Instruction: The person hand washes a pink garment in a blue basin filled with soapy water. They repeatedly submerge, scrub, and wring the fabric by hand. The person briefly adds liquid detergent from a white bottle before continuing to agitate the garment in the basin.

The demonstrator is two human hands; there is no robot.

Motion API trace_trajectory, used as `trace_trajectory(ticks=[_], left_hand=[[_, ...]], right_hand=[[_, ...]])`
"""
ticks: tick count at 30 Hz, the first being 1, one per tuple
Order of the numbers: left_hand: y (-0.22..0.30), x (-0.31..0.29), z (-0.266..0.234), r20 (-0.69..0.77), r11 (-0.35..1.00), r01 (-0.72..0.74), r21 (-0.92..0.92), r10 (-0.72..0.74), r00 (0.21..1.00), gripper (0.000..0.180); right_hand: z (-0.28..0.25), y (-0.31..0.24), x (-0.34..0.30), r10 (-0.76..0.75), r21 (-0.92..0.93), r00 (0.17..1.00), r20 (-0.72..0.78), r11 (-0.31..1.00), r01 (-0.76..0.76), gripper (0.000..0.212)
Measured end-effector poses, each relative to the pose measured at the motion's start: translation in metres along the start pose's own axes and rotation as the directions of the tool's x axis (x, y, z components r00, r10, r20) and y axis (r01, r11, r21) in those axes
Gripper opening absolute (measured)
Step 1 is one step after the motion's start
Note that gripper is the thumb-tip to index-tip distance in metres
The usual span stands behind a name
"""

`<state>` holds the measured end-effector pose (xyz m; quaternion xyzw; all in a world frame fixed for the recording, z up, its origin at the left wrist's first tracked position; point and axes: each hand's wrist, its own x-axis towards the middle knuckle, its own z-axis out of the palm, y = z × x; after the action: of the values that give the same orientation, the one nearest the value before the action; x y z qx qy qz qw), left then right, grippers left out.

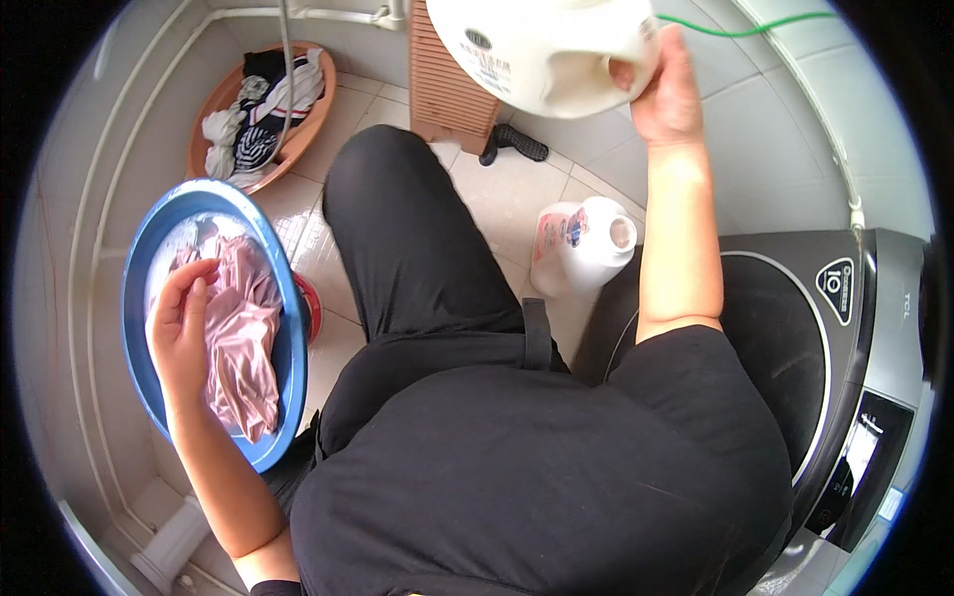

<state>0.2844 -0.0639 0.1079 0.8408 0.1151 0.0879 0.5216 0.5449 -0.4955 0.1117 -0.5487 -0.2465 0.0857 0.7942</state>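
Note:
My right hand point(671, 97) is closed round the handle of a large off-white detergent jug point(527, 45), raised and tilted at the top of the view. The upper part of the jug is cut off by the frame's edge. At the left, my left hand point(183, 316) hovers over a blue basin point(296, 343). Its fingers are loosely bent, with a gap between thumb and forefinger, and nothing shows in them. Inside the basin lies a crumpled pink garment point(243, 343), with whitish suds or liquid around it.
An orange-brown basin point(323, 104) of black and white clothes stands at the far left. A second white jug point(596, 243) is on the tiled floor beside a dark washing machine point(765, 338) at the right. Beyond are a brown slatted cabinet point(447, 79) and a black shoe point(522, 142).

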Motion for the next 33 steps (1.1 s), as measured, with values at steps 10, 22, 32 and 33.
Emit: trace_trajectory(ticks=[10,22,32,33], left_hand=[[-0.032,0.028,0.001,0.052,0.994,0.099,0.045,-0.101,0.994,0.020],[-0.025,0.042,0.026,0.144,0.994,0.084,0.070,-0.094,0.985,0.019],[-0.037,0.034,0.020,0.171,0.990,0.122,0.071,-0.132,0.976,0.020],[-0.038,0.035,0.019,0.169,0.989,0.117,0.086,-0.130,0.977,0.020]], right_hand=[[-0.010,0.166,-0.103,0.461,0.084,0.655,-0.598,0.849,-0.522,0.039],[-0.028,0.385,-0.229,0.541,0.107,0.347,-0.766,0.640,-0.761,0.047],[-0.039,0.381,-0.256,0.764,-0.444,0.458,-0.455,0.251,-0.860,0.041],[-0.036,0.380,-0.257,0.782,-0.438,0.429,-0.453,0.224,-0.871,0.039]])
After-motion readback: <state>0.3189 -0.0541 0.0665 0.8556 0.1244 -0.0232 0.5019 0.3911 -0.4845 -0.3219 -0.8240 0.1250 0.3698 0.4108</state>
